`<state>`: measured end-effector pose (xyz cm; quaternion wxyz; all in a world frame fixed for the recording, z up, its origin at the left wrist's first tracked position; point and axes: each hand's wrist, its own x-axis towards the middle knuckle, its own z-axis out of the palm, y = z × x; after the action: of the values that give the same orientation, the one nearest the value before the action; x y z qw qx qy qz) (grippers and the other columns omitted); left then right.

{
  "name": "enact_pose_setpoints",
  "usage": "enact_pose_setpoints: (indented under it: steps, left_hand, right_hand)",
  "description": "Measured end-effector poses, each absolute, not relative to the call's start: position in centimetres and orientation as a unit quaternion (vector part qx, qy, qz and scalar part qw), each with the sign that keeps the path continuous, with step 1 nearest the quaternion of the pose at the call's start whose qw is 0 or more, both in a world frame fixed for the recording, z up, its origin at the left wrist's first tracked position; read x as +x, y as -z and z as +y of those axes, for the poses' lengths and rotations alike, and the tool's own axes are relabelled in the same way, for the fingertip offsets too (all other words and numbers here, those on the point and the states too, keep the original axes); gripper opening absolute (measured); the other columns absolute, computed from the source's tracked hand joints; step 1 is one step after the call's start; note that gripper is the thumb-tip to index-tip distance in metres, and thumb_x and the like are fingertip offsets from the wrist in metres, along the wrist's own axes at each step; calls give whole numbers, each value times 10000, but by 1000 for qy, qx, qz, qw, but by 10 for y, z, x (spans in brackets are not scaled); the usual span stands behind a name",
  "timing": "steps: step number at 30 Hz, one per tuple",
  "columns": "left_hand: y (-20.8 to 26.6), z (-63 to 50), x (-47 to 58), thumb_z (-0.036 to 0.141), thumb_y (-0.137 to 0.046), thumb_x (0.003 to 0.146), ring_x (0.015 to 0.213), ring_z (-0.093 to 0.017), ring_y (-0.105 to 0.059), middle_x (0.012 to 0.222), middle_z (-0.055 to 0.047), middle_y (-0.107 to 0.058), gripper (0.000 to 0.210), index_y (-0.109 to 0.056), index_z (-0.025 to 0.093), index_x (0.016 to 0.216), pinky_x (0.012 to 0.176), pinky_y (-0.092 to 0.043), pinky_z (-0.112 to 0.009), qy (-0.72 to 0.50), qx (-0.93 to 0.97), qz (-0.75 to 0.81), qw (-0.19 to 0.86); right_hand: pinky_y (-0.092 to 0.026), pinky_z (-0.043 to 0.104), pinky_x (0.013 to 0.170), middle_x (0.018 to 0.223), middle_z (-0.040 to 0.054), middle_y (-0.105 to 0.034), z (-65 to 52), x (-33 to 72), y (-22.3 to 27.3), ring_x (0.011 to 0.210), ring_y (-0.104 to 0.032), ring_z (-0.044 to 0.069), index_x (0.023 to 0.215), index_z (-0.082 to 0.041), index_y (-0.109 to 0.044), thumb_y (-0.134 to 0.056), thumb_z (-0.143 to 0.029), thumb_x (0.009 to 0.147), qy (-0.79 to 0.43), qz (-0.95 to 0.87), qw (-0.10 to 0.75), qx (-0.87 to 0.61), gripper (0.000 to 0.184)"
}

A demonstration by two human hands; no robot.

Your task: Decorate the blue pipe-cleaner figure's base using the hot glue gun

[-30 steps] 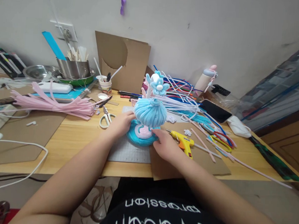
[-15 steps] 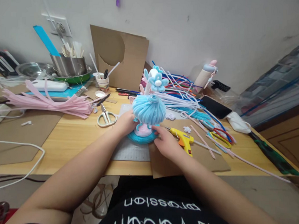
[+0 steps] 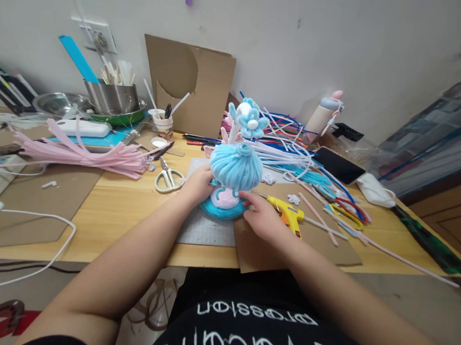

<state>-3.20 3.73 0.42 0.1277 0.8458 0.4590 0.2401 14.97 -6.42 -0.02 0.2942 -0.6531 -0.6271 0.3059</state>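
A fuzzy pipe-cleaner ornament stands upright in front of me, with a pleated blue dome, blue flowers on top and a round blue base around a pink middle. My left hand is closed against its left side, the fingertips partly hidden behind the dome. From the right, my right hand grips the lower part, its index finger beside a tiny white piece and its thumb by the base's rim. Under the ornament lies a grey cutting mat. A yellow glue gun rests just right of my right hand.
White-handled scissors and a pink pipe-cleaner bundle lie to the left. Many coloured pipe cleaners are heaped behind the ornament. Further right are a phone and a bottle. Cardboard leans on the wall.
The view has turned slightly, so everything sits a little farther right in it. Both hands stay on the ornament, with no clear change in grip.
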Motion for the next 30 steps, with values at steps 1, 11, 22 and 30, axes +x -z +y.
enact_pose_setpoints:
  steps: [1,11,22,30]
  left_hand:
    - [-3,38,-32,90,-586,706,1085,-196,-554,1113,-42,-654,267,-695,198,924,991,-410,-299,-242,853,444,127]
    - [5,40,-39,164,-503,804,1103,-241,-555,1135,-59,-649,332,-669,221,1087,986,-420,-360,-233,866,427,113]
    - [9,41,-51,188,-501,796,1081,-241,-552,1097,-74,-629,245,-703,217,932,993,-417,-400,-228,854,448,136]
    - [11,42,-55,159,-452,800,1077,-224,-553,1145,-99,-591,240,-692,154,820,1021,-402,-372,-231,849,443,174]
  right_hand:
    - [-464,366,932,1119,82,-637,-64,150,1,1038,-596,203,1237,-185,-571,-436,-59,689,-307,-626,296,-653,578]
    - [-448,389,965,1152,88,-632,-65,148,0,1053,-593,204,1240,-178,-566,-432,-57,692,-302,-629,293,-653,576]
    - [-363,386,1080,1376,112,-502,-84,144,-4,1272,-471,211,1338,-136,-472,-433,-85,681,-401,-562,375,-619,660]
    - [-377,357,1078,1515,93,-288,-114,139,-2,1353,-356,181,1486,-122,-188,-365,-127,761,-572,-468,411,-535,747]
